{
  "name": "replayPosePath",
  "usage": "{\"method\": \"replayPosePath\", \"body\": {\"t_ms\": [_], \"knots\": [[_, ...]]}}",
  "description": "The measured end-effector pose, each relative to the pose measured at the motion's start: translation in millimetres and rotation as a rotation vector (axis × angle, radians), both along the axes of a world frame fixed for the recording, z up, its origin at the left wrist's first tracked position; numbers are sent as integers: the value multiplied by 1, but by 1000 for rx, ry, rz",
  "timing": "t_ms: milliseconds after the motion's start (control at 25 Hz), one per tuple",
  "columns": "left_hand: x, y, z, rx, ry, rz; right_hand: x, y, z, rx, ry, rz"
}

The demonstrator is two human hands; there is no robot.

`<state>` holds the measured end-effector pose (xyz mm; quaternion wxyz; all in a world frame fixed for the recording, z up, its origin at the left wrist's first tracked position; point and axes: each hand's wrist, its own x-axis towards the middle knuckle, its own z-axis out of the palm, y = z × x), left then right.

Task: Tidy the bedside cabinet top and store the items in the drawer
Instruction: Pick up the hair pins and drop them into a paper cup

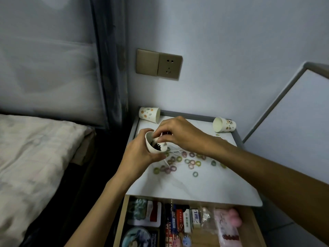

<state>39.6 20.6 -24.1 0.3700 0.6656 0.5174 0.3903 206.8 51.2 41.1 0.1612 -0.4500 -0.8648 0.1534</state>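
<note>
Paper cup (151, 149), thin dark pins (156, 146) inside, left hand (139, 155) gripping

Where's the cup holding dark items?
Head view, left of centre: cup in the left hand over the cabinet top, right hand at its rim.

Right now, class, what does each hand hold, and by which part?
The left hand grips a cup round its side. The right hand has its fingers bunched at the cup's rim; whether they pinch anything cannot be told.
</note>
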Motion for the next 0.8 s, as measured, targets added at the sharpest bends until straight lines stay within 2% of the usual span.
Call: {"method": "replayPosePath", "body": {"t_ms": [80, 160, 280, 400, 560, 720, 800], "knots": [[7, -8, 0, -18, -14, -14, 18, -17, -2, 6, 164, -182], [14, -17, 0, -14, -16, -60, 36, -38, -8, -119, 288, -386], [31, -39, -1, -28, -75, -159, 55, -77, -22, -419, 417, -460], [51, -63, -2, -81, -101, -283, 72, -111, -34, -465, 523, -510], [72, -93, 0, -130, -29, -448, 100, -156, -50, -387, 445, -575], [91, -124, -11, -65, 286, -282, 127, -195, -71, -288, 275, -616], [105, -139, -18, -75, 415, -301, 137, -211, -84, -281, 236, -620]]}}
